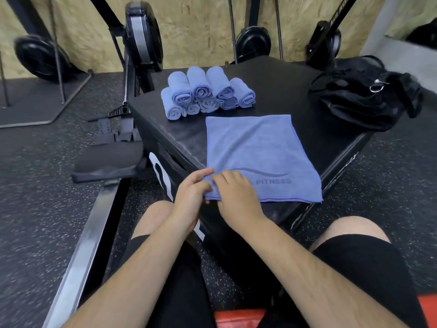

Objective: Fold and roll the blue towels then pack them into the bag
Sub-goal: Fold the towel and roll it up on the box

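A flat blue microfibre towel [260, 152], printed with a grey wave and the word FITNESS, lies spread on the near part of a black padded box [279, 91], its near edge hanging just over the box's front corner. Both hands meet at the towel's near left corner: the left hand [192, 192] pinches the corner's edge between thumb and fingers, and the right hand [236, 195] lies on the cloth just beside it, fingers curled down onto the fabric. Farther back on the box sits a stack of rolled blue towels [208, 92], piled in two layers. At the far right a black fabric bag [364, 93] rests on the box's right edge, well apart from the rolls
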